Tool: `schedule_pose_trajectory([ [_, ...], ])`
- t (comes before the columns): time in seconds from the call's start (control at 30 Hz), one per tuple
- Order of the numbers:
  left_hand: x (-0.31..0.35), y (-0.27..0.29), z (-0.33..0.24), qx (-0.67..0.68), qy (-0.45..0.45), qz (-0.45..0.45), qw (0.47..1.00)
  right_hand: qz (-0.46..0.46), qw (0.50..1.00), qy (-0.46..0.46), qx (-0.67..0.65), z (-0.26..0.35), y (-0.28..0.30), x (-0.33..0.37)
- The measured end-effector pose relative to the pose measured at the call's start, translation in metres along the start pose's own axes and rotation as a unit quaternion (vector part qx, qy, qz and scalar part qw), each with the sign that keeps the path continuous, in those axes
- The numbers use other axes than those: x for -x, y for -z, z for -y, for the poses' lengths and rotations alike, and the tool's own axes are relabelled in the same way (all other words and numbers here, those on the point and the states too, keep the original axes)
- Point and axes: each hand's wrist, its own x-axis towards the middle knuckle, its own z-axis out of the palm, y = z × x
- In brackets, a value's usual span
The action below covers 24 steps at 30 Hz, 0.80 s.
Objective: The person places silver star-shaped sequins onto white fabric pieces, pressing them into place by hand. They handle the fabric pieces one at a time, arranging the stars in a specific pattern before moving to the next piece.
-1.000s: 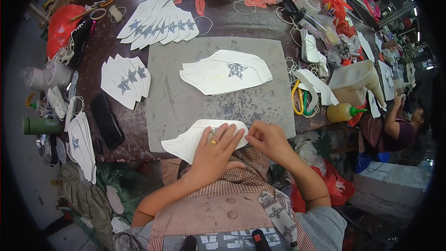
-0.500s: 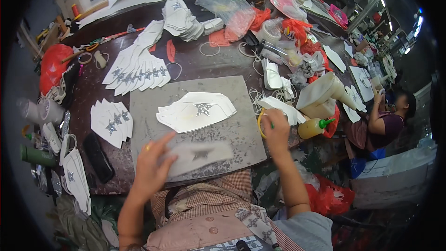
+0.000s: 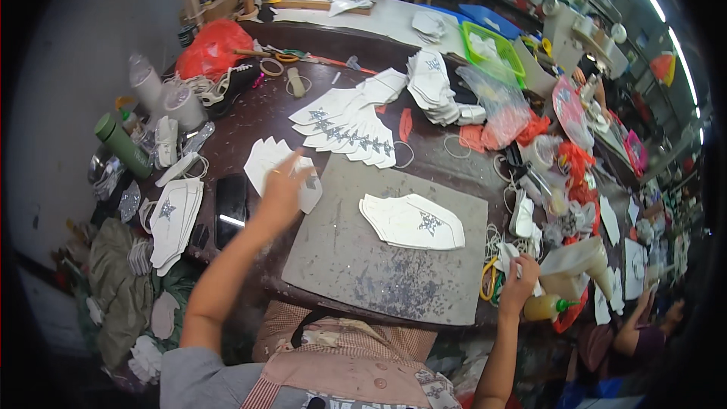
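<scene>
My left hand (image 3: pixel 279 195) reaches over a fanned stack of white shoe-upper pieces (image 3: pixel 261 160) with glittery silver stars. Its fingers are apart and rest on or just above the stack. Farther right, my right hand (image 3: pixel 521 282) pinches a small white piece (image 3: pixel 512 251), partly hidden by the fingers, beside a yellow loop-shaped handle (image 3: pixel 488 279). Between the hands, a small pile of white star pieces (image 3: pixel 413 221) lies on the grey board (image 3: pixel 363 280). Beyond the board spreads a larger fan of similar pieces (image 3: pixel 348 125).
A bottle of yellowish liquid with a green tip (image 3: pixel 541 307) is beside my right hand. A black phone (image 3: pixel 231 212) lies left of the board. A red bag (image 3: pixel 216 49), a green basket (image 3: pixel 492 53) and plastic bags edge the table. Other people sit across and at right.
My view has turned left. My left hand has moved from the board's front edge to the left stack; the blurred star piece is gone from the board's front. My right hand now pinches a small white piece.
</scene>
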Motion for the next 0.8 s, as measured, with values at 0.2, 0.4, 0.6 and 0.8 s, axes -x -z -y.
schedule_pose_trajectory([
  [0.2, -0.003, 0.027, 0.138, 0.003, 0.065, 0.144, 0.988, 0.106, 0.768, -0.326, -0.541, 0.083, 0.016, -0.027],
  [0.4, -0.001, 0.033, 0.136, -0.065, 0.059, 0.199, 0.976, 0.137, 0.684, -0.403, -0.593, 0.146, -0.054, 0.029],
  [0.6, 0.005, 0.112, 0.043, 0.018, -0.015, 0.097, 0.995, 0.141, 0.763, -0.347, -0.526, 0.157, -0.052, 0.037],
  [0.8, 0.066, 0.096, -0.096, 0.354, 0.076, 0.138, 0.922, 0.114, 0.773, -0.349, -0.517, 0.158, -0.058, 0.034],
])
